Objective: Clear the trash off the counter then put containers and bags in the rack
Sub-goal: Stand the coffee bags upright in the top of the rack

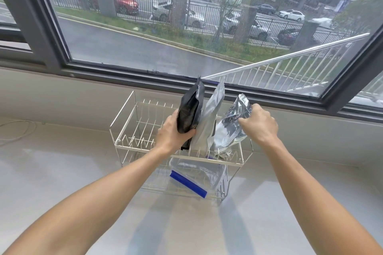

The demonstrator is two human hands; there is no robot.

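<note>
**Bags Standing in the Wire Rack**

While both arms are reaching out over the pale counter (62, 172), the two hands are working at a wire rack (132, 130) that is sitting on the counter under a big window (186, 27). The left hand (173, 133) is curling its fingers and thumb around a black bag (189, 114) and is holding it upright in the top shelf of the rack. The right hand (259, 125) is gripping the top edge of a crinkly silver bag (230, 128), with its fingers folded over the foil. This silver bag is leaning to the right and its bottom is resting among the wires at the right end of the top shelf.

Between those two bags a grey zip bag (209, 122) is standing tall, touching the black bag on its left side. No hand is holding it.

On the bottom shelf, a clear plastic bag with a blue strip (188, 184) is lying flat, right under the other bags.

The left part of the top shelf is showing only its bare wire prongs. A thin white cord (18, 128) is lying on the counter far off to the left. Outside the glass, cars are sitting along a wet road behind a dark fence.
</note>
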